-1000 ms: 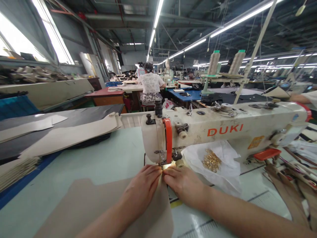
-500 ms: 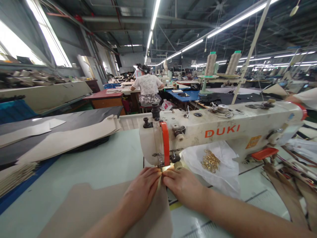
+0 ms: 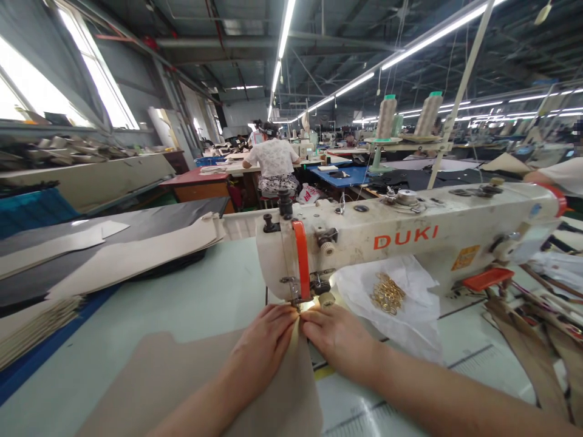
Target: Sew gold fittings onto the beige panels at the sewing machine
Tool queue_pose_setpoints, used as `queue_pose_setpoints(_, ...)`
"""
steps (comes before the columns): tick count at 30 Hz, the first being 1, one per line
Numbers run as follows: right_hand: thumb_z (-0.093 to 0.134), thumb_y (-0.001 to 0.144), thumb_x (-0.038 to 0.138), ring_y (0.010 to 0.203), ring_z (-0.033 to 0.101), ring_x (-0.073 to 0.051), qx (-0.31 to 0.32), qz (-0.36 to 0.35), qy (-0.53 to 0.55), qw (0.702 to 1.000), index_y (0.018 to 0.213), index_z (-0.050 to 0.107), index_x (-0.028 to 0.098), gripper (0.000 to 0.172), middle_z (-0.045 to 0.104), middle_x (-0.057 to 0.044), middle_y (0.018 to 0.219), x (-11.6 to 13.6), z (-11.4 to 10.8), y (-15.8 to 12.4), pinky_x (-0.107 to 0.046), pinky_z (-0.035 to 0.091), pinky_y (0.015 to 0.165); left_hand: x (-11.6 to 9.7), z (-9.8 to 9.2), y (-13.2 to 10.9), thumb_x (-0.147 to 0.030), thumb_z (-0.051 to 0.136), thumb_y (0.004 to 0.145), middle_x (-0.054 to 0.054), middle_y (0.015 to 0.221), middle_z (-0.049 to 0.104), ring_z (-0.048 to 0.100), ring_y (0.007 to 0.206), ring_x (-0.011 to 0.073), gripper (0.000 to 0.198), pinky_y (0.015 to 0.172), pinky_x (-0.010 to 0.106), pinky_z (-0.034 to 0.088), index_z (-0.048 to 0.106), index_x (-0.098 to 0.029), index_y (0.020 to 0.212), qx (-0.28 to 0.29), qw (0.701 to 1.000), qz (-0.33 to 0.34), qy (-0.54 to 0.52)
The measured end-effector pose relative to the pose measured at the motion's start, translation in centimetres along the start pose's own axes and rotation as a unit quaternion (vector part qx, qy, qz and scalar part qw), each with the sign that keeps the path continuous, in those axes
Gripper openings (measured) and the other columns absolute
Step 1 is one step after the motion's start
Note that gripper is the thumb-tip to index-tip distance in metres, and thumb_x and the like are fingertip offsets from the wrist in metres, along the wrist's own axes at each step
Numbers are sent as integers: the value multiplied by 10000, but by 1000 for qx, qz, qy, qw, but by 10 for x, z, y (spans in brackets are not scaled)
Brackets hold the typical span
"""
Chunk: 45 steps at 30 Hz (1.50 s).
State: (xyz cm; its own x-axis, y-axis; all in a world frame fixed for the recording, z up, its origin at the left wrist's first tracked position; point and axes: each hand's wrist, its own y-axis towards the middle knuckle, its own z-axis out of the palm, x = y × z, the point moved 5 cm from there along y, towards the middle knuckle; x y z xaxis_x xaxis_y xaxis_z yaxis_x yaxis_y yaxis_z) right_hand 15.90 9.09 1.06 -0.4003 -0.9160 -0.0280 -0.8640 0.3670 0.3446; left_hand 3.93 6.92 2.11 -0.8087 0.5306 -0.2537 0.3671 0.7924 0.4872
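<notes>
A beige fabric panel [image 3: 191,382] lies on the pale green sewing table, its raised fold running up to the needle of a white DUKI sewing machine [image 3: 405,237]. My left hand [image 3: 264,349] grips the panel just left of the fold, close under the presser foot [image 3: 298,301]. My right hand [image 3: 337,340] holds the fold from the right side, with its fingertips almost meeting those of my left. The needle's point is hidden behind my fingers.
A white plastic bag [image 3: 392,309] with gold metal rings [image 3: 387,294] lies right of the needle. Stacked panels [image 3: 122,255] lie on a dark sheet at the left. Brown strips [image 3: 532,358] hang at the right. A person's arm [image 3: 542,177] shows behind the machine.
The view has shifted slightly. Both hands stay at the needle on the panel, with no clear change in their grip.
</notes>
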Motion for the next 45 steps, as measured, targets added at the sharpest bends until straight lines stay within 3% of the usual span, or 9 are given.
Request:
queue_pose_setpoints(5,580,881,179,919,545,-187,-16,-31,-6,999,887,569,133,48,623,-43,960,4,-6,-5,-314,420,836,-1,0,-2,-198,395,913,67,1010,686,604,978,196,262,913,366,507,642,-183,997,16,1000,-10,19)
queue_pose_setpoints(11,548,906,221,928,549,-172,7,-77,-3,997,892,577,158,70,625,-24,927,10,-9,-9,-292,406,869,-7,-2,-4,-182,369,919,73,1045,679,593,1004,194,285,928,356,493,629,-155,1033,41,997,-5,59)
queue_pose_setpoints(16,549,904,207,957,550,-175,24,-74,-1,997,922,582,157,63,631,-30,953,10,-8,-10,-292,407,878,-12,0,-4,-172,350,930,97,1052,674,589,1010,198,295,935,344,479,627,-127,1020,70,993,25,90)
queue_pose_setpoints(45,501,918,172,1001,538,-168,22,-60,30,998,950,575,135,88,638,-77,984,6,-8,-4,-286,429,895,3,4,2,-221,385,900,83,1072,660,589,1030,209,266,935,375,489,623,-175,1008,67,997,-9,44)
